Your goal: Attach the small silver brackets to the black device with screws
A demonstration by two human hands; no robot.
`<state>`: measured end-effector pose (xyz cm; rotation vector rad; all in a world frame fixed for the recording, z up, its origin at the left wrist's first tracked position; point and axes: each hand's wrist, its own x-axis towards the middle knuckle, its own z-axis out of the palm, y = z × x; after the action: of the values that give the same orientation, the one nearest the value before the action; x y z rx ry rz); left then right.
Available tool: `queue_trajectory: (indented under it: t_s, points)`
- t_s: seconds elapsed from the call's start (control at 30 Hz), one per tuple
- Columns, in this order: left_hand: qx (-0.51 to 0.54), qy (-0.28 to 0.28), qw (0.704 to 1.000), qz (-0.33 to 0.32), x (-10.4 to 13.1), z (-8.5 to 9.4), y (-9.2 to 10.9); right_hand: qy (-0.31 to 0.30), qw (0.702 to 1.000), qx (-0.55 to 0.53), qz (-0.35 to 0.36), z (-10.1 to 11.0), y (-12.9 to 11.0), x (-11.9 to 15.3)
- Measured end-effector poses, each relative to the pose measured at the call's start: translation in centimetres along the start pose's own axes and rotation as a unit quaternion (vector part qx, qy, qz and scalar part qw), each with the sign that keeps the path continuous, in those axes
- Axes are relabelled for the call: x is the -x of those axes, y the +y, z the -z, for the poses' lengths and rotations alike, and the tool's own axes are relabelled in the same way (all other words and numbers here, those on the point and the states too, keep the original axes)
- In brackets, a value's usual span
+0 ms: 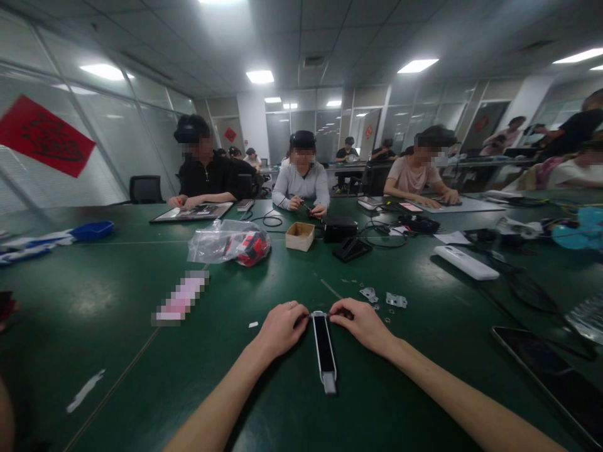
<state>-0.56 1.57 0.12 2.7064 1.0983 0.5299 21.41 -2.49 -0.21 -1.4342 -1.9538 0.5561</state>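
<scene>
A long narrow device [324, 345] with a black face and a white rim lies on the green table [264, 402], its grey end nearest me. My left hand [284, 326] is at the left of its far end, thumb and fingers pinched together at a small part there. On the other side, my right hand [360, 321] has its fingers curled and pinched at the same end. What exactly the fingertips grip is too small to make out. Small metal plates [396, 300] and rings lie right of my right hand.
Further back are a plastic bag with red parts [249, 246], a small wooden box [299, 236] and a black box [340, 228]. A white case [465, 262], cables and a dark phone [546, 376] lie right. People sit across the table.
</scene>
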Motion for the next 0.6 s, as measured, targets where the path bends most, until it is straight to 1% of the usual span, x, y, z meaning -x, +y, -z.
queue_trajectory:
  t_s: [0.3,0.6]
  points:
    - [0.0,-0.003,1.0,0.0,-0.04,-0.19,-0.16,0.014,0.998,0.012,0.053,-0.04,-0.02,-0.16]
    - [-0.002,-0.004,1.0,-0.005,0.02,-0.11,-0.14,0.017,0.998,-0.006,0.059,-0.18,0.27,-0.14]
